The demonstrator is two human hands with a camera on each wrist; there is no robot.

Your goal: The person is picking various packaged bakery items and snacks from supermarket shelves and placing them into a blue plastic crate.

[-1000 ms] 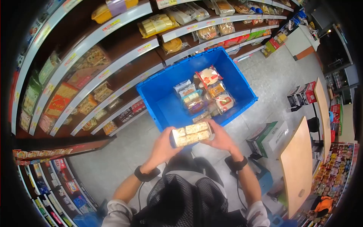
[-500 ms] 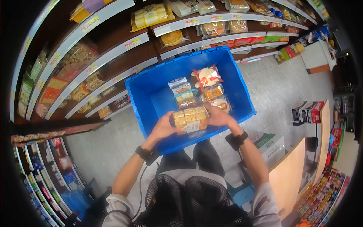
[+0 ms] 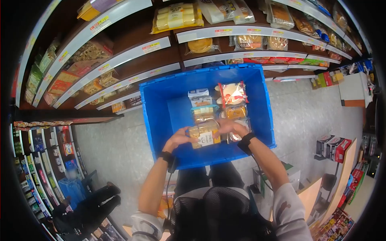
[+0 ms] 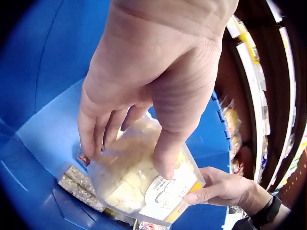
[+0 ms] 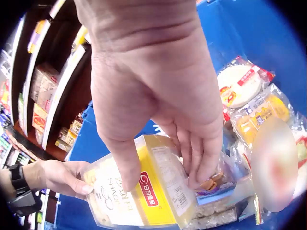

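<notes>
Both hands hold one clear package of pale pieces with a white and yellow label [image 3: 206, 137], low inside the blue crate [image 3: 173, 158]. The left hand [image 3: 179, 138] grips its left end, thumb over the label side in the left wrist view, where the package [image 4: 139, 172] lies tilted. My right hand [image 3: 230, 127] grips the other end; in the right wrist view its thumb lies on the yellow panel of the package [image 5: 156, 191] and its fingers curl round the far side. Packaged foods, including a red-edged bag [image 3: 233, 93] and an orange-brown pack [image 3: 235, 111], lie beside and behind it.
Stocked shelves [image 3: 157, 46] stand right behind the crate's far rim. At the right are a wooden board [image 3: 313, 197] and boxes [image 3: 333, 148]. A dark-clothed person's legs [image 3: 96, 205] show at lower left.
The hands have lowered the package from above the crate's near side into it, its labelled side now showing. The head view has shifted, and legs have appeared at lower left.
</notes>
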